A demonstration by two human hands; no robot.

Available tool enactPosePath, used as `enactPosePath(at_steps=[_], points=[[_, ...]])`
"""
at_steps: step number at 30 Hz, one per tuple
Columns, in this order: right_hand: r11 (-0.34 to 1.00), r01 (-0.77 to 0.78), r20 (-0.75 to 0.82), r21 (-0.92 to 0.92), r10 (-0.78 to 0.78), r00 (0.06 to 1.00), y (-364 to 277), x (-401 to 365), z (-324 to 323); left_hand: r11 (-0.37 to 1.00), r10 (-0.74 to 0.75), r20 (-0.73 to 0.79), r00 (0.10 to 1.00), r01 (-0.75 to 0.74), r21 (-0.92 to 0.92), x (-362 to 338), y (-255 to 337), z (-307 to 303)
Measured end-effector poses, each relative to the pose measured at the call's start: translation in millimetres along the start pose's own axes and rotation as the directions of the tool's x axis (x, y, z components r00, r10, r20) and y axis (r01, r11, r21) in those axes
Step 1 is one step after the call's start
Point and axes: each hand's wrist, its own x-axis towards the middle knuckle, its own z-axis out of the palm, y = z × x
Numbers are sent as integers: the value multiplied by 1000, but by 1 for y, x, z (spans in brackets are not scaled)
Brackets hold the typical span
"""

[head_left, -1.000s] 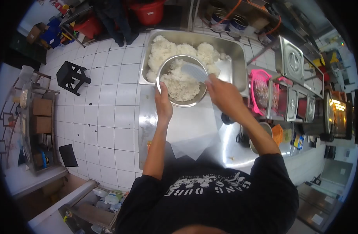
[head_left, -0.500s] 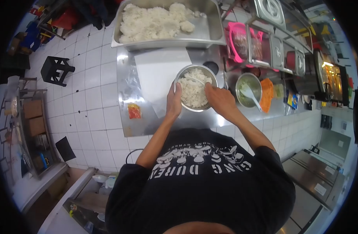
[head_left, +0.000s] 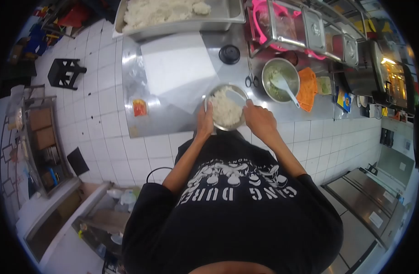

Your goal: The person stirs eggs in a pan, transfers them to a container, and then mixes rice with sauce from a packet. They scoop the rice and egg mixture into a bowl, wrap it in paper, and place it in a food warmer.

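Note:
A round metal bowl (head_left: 239, 124) of cooked white rice (head_left: 224, 109) is held close to my body at the table's near edge. My left hand (head_left: 205, 120) is wrapped round the bowl's left side, thumb at the rim. Closed at the right rim, my right hand (head_left: 261, 119) grips a pale rice paddle (head_left: 236, 97) whose flat blade lies over the rice. Most of the paddle's handle is hidden in my fingers.
Beyond lies a white sheet (head_left: 177, 64) on the steel table, below a deep rice pan (head_left: 182, 25). To the right are a black lid-like disc (head_left: 229, 54), scissors (head_left: 251, 81), a bowl of green mixture (head_left: 269, 93) and an orange cloth (head_left: 307, 89). A red-yellow packet (head_left: 139, 108) lies left.
The view has shifted, so the table and pan sit higher and further left. The bowl is now nearer my body, and the paddle's blade shows more plainly over the rice.

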Motion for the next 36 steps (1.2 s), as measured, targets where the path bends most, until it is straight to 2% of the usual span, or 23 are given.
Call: enactPosePath(at_steps=[3, 5, 6, 9, 11, 12, 13, 14, 15, 17, 18, 20, 21, 22, 24, 25, 27, 28, 30, 31, 33, 35, 36], points=[[999, 20, -35, 34, -19, 999, 15, -2, 30, 998, -53, -79, 995, 57, 40, -6, 3, 12], [987, 134, -44, -85, -138, 989, 34, 27, 67, 997, -59, -82, 995, 62, 39, -8, -1, 17], [982, 160, -47, -100, -166, 985, 31, 25, 53, 997, -32, -100, 994, 38, 65, -13, -3, 20], [995, 100, -73, -5, -100, 992, 13, 6, 2, 994, 15, -216, 976, 9, 109, 0, -3, 26], [991, 132, -31, -34, -133, 991, 8, 7, 20, 992, 24, -271, 962, 10, 125, -5, -6, 26], [988, 143, -40, -58, -145, 989, 11, 18, 35, 992, 28, -280, 960, 8, 126, -4, -10, 22], [984, 153, -57, -88, -158, 986, 15, 32, 45, 974, 19, -274, 962, 45, 224, 0, -12, 19], [979, 163, -84, -119, -173, 981, 10, 33, 35, 942, -2, -266, 964, 91, 322, -2, -16, 14], [980, 164, -84, -116, -174, 981, 5, 29, 24, 941, -1, -267, 964, 91, 325, -3, -17, 6], [995, 97, -95, -38, -100, 990, -3, 27, 0, 941, 106, -229, 968, -23, 339, -1, -16, -18], [999, 36, -123, 20, -34, 992, -2, 28, -3, 955, 196, -291, 937, -114, 275, -4, -7, -42], [997, 1, -136, 72, 9, 991, -6, 23, -11, 934, 236, -531, 814, -39, 355, 10, -37, -109], [991, -38, -145, 125, 56, 988, -6, 22, -13, 874, 270, -655, 706, 105, 474, 16, -42, -144], [980, -1, -202, 197, 41, 979, 4, 28, 4, 759, 376, -668, 642, 200, 619, 23, -45, -178], [965, 22, -228, 262, 39, 973, 11, 33, 23, 765, 339, -707, 621, 256, 592, 43, -74, -227], [942, 52, -261, 330, 38, 965, 10, 36, 27, 767, 339, -705, 622, 251, 591, 47, -70, -238], [922, 44, -289, 385, 75, 955, 4, 34, 29, 781, 112, -567, 816, 280, 558, 55, -59, -253], [898, 43, -311, 437, 106, 945, 4, 32, 30, 783, 113, -559, 821, 273, 559, 58, -60, -258], [884, 25, -309, 467, 136, 941, 7, 29, 34, 817, -22, -480, 877, 293, 497, 61, -69, -269], [868, 14, -304, 496, 158, 939, 11, 28, 37, 817, -22, -471, 882, 287, 500, 60, -78, -275], [827, -54, -243, 560, 226, 943, 24, 28, 46, 986, -43, -339, 940, 94, 135, 53, -89, -283], [776, -126, -185, 618, 299, 936, 30, 27, 43, 992, -48, -287, 957, 79, 99, 36, -70, -278], [791, -103, -212, 603, 284, 935, 27, 25, 33, 998, -50, -299, 953, 39, -43, 26, -54, -271]])
